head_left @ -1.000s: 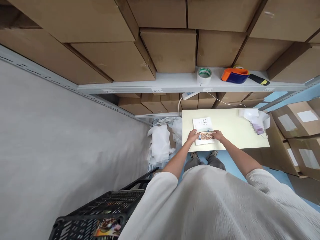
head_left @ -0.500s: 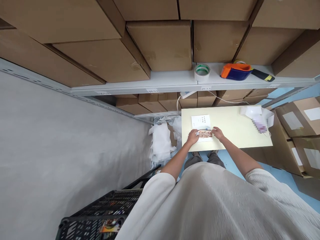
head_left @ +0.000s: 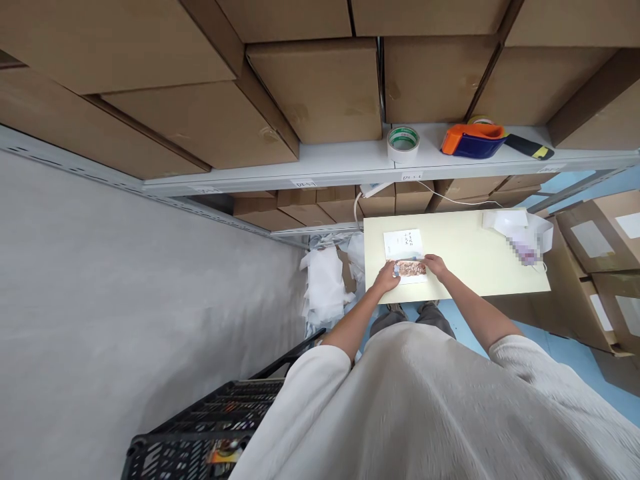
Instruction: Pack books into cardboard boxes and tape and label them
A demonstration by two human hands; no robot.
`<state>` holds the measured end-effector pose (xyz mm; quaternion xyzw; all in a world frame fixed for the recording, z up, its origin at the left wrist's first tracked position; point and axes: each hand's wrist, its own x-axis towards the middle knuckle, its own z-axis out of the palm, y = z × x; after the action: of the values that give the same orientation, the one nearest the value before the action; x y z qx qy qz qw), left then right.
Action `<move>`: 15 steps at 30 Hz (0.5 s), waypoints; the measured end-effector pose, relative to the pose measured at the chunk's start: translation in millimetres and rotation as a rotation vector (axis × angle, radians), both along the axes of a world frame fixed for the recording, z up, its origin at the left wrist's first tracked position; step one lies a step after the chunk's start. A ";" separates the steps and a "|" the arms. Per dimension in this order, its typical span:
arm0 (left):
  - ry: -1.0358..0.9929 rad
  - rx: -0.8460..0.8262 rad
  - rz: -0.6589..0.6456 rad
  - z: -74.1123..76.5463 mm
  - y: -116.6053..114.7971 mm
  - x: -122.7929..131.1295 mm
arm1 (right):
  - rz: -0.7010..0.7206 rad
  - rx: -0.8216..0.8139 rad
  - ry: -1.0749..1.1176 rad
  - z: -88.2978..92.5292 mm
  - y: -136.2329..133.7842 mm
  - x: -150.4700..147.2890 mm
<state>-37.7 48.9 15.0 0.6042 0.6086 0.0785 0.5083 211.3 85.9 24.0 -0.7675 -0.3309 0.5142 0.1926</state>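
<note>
A white book (head_left: 404,244) with dark lettering lies on a small pale yellow table (head_left: 470,253). Across its near edge sits a brown patterned band (head_left: 412,268). My left hand (head_left: 387,276) pinches the band's left end and my right hand (head_left: 436,265) holds its right end. Both hands rest on the book, fingers closed on the band.
White label paper (head_left: 517,230) lies at the table's far right. On the shelf (head_left: 345,163) above stand a tape roll (head_left: 403,143) and an orange-blue tape dispenser (head_left: 473,141), among cardboard boxes (head_left: 315,87). A black crate (head_left: 200,433) is at lower left, crumpled white paper (head_left: 323,283) on the floor.
The view has shifted slightly; my hands stay on the band at the book's near edge, barely moving.
</note>
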 end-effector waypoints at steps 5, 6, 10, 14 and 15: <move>0.014 0.002 0.013 -1.6 -3.7 -2.2 | 0.002 -0.040 -0.006 -2.1 3.9 -7.2; 0.016 0.000 0.015 -1.8 -4.6 -2.8 | 0.006 -0.047 -0.005 -2.6 3.6 -8.7; 0.022 -0.018 0.010 -1.9 -6.9 -5.2 | 0.016 -0.067 -0.003 -3.9 -0.7 -13.9; 0.028 -0.018 0.025 -0.4 -7.8 -5.0 | 0.016 -0.059 -0.012 -4.4 -8.1 -20.4; 0.021 -0.009 0.031 0.3 -7.8 -4.2 | 0.017 -0.051 -0.013 -4.1 -9.7 -22.2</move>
<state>-42.0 41.1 15.3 0.5931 0.6237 0.0775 0.5032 189.1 76.2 19.9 -0.7727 -0.3253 0.5191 0.1662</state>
